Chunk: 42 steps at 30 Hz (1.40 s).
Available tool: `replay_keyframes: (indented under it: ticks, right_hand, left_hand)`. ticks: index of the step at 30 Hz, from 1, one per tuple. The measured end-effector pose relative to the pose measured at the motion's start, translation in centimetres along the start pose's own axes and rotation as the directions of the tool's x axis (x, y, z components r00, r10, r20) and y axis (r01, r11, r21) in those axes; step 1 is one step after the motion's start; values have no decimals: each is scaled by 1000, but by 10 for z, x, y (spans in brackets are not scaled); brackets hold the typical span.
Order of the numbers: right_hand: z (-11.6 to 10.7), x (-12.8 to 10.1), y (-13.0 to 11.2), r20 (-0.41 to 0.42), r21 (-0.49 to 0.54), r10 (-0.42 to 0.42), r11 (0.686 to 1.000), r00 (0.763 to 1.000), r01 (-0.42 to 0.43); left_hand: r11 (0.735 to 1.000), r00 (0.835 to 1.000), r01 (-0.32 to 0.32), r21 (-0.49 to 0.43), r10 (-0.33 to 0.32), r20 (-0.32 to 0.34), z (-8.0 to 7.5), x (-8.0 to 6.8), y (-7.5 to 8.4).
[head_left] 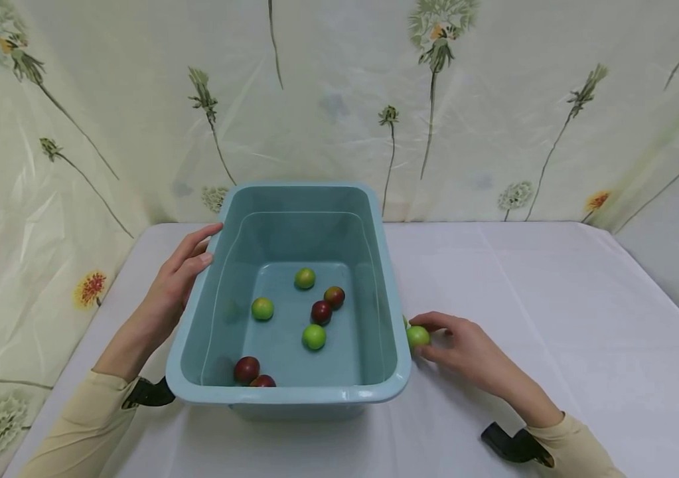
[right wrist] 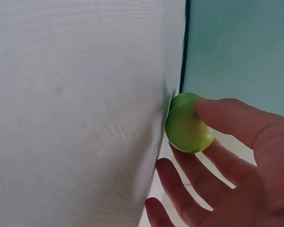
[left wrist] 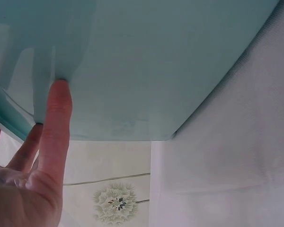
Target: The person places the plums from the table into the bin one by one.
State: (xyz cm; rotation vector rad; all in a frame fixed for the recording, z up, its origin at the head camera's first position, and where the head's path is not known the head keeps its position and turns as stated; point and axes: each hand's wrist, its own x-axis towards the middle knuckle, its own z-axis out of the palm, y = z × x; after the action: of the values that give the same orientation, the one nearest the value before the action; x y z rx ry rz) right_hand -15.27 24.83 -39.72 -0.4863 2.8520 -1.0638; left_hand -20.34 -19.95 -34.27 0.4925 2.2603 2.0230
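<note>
A light blue plastic basin (head_left: 306,396) stands on the table. My left hand (head_left: 166,292) lies along its left side, its fairly straight fingers touching the outer wall and rim; in the left wrist view one fingertip presses the basin wall (left wrist: 132,71). Beside the right wall, my right hand (head_left: 464,348) pinches a small round green fruit (right wrist: 188,127) between thumb and fingers, low over the table. Another green fruit (right wrist: 184,98) shows partly behind it, close to the basin. Inside lie green fruits (head_left: 314,337) and several dark red ones (head_left: 321,312); the near rim partly covers one red fruit (head_left: 263,381).
A white cloth (head_left: 530,299) covers the table around the basin. Floral plastic sheeting (head_left: 327,119) rises behind it and along both sides. Black straps (head_left: 515,443) sit at both wrists, over beige sleeves (head_left: 85,425).
</note>
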Motion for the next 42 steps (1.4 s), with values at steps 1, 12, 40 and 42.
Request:
replay_keyframes:
  ticks: [1,12,40,42]
  right_hand:
    - [0,0,0,-2,2,2,1000,1000,-2]
    - [-3,1,-2,-35,23,16,1000,999,-15]
    - [-9,1,-5,-163,42,18,999,987,-11]
    - [-9,1,-6,-167,49,21,999,986,-13]
  left_hand:
    - [1000,1000,0,1,0,0,0,0,0]
    - [1000,1000,5,13,-5,11,-1,-1,2]
    - [1000,1000,6,15,-6,-1,0,0,1]
    - [1000,1000,4,17,-4,-3,0,0,1]
